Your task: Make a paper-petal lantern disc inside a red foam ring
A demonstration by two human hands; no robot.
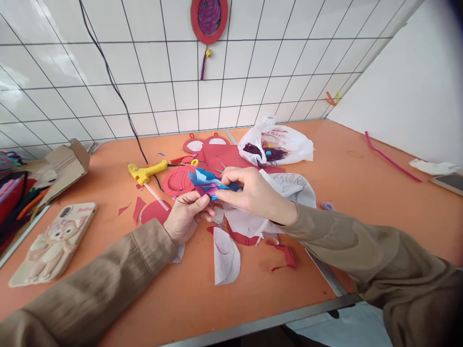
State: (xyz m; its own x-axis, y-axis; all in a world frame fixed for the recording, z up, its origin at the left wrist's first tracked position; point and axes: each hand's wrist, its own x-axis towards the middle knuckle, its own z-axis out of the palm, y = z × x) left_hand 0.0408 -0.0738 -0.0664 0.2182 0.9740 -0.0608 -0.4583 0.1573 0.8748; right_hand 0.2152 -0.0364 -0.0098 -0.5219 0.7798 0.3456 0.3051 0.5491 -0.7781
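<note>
Both hands meet over the middle of the orange table, holding folded blue and purple fabric (204, 179). My left hand (188, 212) pinches its lower edge between thumb and fingers. From the right, my right hand (249, 190) grips the other side with thumb and forefinger; its remaining fingers are partly hidden. Under and around the hands lie red felt pieces (224, 158), a red ring-shaped piece (177, 180) and white sheets (249, 219). A white cut piece (227, 258) rests in front of them. Pointed metal tips, perhaps of scissors, show just behind my right hand.
A yellow glue gun (148, 171) lies at left, its cord rising along the tiled wall. A phone in a cartoon case (54, 243) is nearer me. Behind stands a white plastic bag (289, 144) with dark purple thread. A red oval ornament (194, 31) hangs above.
</note>
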